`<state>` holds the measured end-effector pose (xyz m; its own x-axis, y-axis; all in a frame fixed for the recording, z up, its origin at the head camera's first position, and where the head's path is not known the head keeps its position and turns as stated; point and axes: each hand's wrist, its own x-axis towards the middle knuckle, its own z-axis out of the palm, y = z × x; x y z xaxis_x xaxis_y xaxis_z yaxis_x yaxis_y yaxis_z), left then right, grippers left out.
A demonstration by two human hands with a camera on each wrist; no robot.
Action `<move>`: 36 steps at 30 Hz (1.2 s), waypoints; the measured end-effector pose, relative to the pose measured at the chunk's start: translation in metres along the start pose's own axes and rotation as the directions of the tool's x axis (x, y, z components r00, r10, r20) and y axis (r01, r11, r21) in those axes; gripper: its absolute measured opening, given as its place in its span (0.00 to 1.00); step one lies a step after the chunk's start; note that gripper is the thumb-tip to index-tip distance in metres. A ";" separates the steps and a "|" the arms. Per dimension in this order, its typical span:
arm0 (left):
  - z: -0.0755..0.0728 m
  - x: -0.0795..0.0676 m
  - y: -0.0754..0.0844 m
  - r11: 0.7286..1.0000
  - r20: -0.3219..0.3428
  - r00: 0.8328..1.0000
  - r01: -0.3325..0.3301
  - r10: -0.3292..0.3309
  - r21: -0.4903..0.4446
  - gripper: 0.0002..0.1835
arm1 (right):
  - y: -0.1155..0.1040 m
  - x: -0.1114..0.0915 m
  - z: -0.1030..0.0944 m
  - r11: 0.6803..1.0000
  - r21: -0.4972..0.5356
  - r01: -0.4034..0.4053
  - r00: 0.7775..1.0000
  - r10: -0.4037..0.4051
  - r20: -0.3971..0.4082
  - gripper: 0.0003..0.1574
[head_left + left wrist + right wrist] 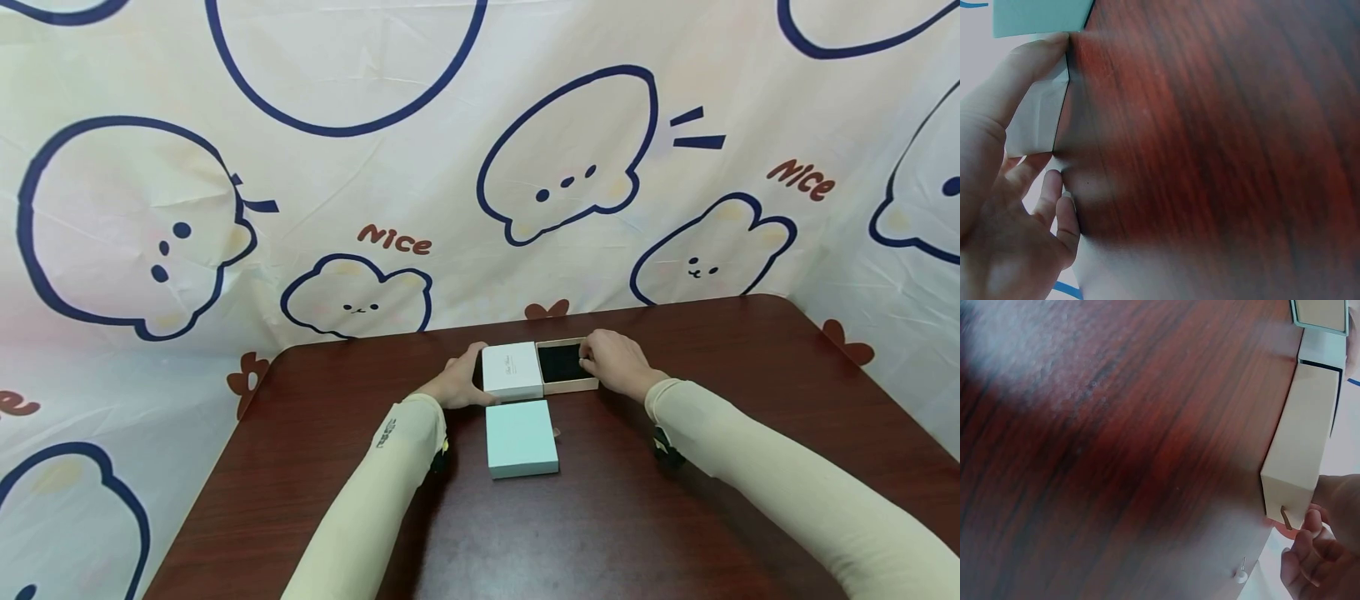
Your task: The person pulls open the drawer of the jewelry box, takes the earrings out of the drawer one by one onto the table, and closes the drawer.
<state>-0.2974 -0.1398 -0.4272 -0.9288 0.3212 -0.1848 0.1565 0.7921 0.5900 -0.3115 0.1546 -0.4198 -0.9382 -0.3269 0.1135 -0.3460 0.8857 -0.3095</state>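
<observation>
A white slide-out box (512, 371) with small print on its lid lies on the table. My left hand (455, 385) grips it from the left, thumb along the near side and fingers behind. Out of its right end extends a cream drawer (1300, 431) with a black lining (558, 364) and a ribbon pull (1285, 517). At the drawer's right end is my right hand (618, 362), fingers curled and fingertips over the black lining. I cannot tell whether they pinch anything. A pale mint box (521, 439) lies directly in front of the white one.
A small white bead on a thin pin (1241, 575) lies on the dark wood table (637, 533), past the drawer's end, near the table edge. From the mint box's right side sticks a ribbon tab (557, 432). A patterned cloth (450, 183) hangs behind the table.
</observation>
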 end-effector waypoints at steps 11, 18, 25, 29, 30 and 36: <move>-0.001 0.000 0.002 1.000 0.007 1.000 0.018 -0.018 -0.008 0.55 | 0.000 0.000 -0.001 1.000 -0.008 -0.002 1.000 0.002 -0.002 0.06; -0.001 0.000 0.002 1.000 0.009 1.000 0.022 -0.022 -0.009 0.55 | -0.001 -0.002 -0.002 1.000 -0.010 -0.006 1.000 0.006 -0.005 0.06; 0.000 -0.001 0.002 1.000 0.008 1.000 0.013 -0.013 -0.005 0.56 | 0.000 -0.002 -0.001 1.000 -0.005 -0.005 1.000 0.005 -0.008 0.05; -0.001 -0.001 0.002 1.000 0.014 1.000 0.009 -0.009 -0.018 0.56 | 0.000 -0.002 -0.001 1.000 -0.006 0.001 1.000 -0.001 -0.010 0.05; -0.001 -0.001 0.002 1.000 0.016 1.000 0.008 -0.008 -0.022 0.55 | 0.000 -0.002 -0.001 1.000 -0.005 0.003 1.000 -0.003 -0.009 0.05; -0.001 -0.002 0.002 1.000 0.017 1.000 0.004 -0.004 -0.023 0.55 | 0.000 -0.002 -0.001 1.000 0.001 0.009 1.000 -0.009 -0.010 0.05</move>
<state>-0.2953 -0.1400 -0.4249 -0.9236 0.3269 -0.2003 0.1448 0.7812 0.6073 -0.3098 0.1560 -0.4190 -0.9349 -0.3320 0.1254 -0.3549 0.8823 -0.3093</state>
